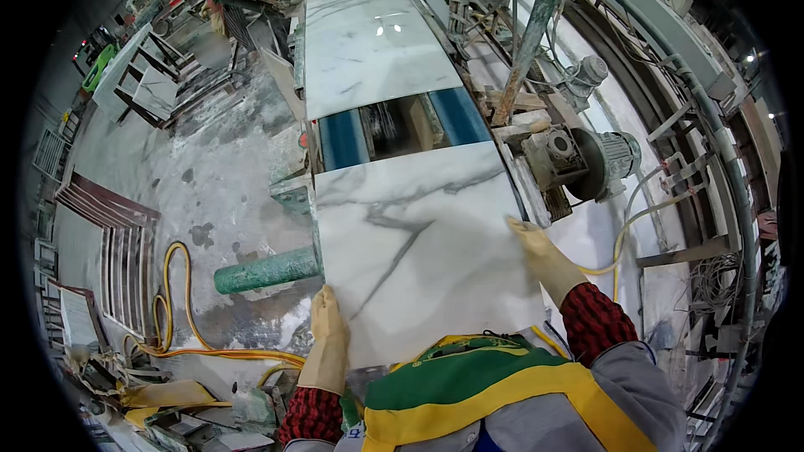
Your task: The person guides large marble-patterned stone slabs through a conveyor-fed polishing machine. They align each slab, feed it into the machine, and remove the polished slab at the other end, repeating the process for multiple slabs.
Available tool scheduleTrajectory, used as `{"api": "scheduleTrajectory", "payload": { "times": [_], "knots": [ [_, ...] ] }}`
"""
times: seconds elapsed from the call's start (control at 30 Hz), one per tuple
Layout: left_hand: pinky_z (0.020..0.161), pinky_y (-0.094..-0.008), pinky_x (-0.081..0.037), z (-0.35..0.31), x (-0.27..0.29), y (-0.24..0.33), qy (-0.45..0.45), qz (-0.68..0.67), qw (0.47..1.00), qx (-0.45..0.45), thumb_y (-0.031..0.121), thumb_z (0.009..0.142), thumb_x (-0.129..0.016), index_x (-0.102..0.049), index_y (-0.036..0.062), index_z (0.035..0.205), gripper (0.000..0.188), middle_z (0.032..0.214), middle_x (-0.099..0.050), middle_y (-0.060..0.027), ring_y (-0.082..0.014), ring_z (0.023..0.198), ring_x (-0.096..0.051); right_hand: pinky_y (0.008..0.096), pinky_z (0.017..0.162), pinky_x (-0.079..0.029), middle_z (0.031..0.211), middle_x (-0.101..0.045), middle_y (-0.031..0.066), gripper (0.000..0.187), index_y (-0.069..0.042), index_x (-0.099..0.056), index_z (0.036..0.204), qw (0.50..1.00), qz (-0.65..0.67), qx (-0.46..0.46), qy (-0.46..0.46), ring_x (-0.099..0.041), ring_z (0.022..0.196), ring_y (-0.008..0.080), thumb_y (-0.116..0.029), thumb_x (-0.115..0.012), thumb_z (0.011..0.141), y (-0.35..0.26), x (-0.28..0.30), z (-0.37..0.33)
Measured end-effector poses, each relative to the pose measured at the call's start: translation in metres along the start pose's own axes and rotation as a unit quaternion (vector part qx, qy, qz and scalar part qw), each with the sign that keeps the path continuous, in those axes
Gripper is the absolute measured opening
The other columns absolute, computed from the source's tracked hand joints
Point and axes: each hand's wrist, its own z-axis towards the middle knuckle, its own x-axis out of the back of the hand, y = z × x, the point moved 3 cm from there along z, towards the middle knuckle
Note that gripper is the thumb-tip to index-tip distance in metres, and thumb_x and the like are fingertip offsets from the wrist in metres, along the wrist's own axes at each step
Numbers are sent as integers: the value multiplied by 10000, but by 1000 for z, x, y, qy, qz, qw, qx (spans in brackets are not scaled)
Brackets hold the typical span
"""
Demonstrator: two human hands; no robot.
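A conveyor [344, 140] runs straight ahead, two blue belts [460, 116] showing between white, grey-veined slabs. The near slab [419, 259] lies flat across it; beyond the gap lies the far slab [373, 50].

From the wearer's head, a downward, forward fisheye view is given, with the marbled slab [427, 255] seen close below.

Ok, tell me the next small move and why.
Probably steady the near veined slab and ease it slightly forward: the left hand and right hand are at its opposite side edges, and a gap showing two blue belts separates it from the slab ahead.
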Motion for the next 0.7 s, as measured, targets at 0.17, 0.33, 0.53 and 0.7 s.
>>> {"api": "scheduleTrajectory", "payload": {
  "times": [0.17, 0.33, 0.53, 0.7],
  "knots": [
    [883, -369, -556, 5, 15, 26, -168, -57, 982, 63, 482, 1154, -522, -677, 27, 1404, 542, 1188, -721, -99, -204, 1034, -661, 435, 1142, -551, 1478, -710, 159, 683, -109, -552, 1607, 954, 210, -140, -162, -718, 1260, 338, -255, -815, 993, 38, 33, -31],
    [812, -362, -627, -21, 16, -28, -257, -241, 916, 192, 461, 1121, -624, -693, 37, 1326, 476, 1173, -759, -97, -216, 983, -737, 323, 567, -477, 824, -587, 38, 278, -113, -633, 1097, 931, 195, -192, -241, -571, 654, 155, -332, -796, 1043, 56, 41, -93],
    [759, -308, -601, 0, -17, -11, -138, -324, 924, 150, 316, 1080, -748, -700, 67, 1284, 326, 1116, -765, -61, -163, 936, -732, 294, 591, -430, 788, -531, 0, 296, -128, -610, 1004, 977, 145, -88, -130, -488, 636, 121, -354, -800, 1027, -4, 4, -80],
    [701, -274, -606, 2, -38, -33, -144, -491, 844, 164, 346, 1116, -696, -681, 83, 1238, 290, 1098, -744, -34, -149, 891, -717, 334, 626, -407, 848, -543, 20, 422, -158, -549, 909, 962, 247, -101, -62, -465, 661, 145, -487, -771, 1054, 13, -13, -71]
  ]
}}
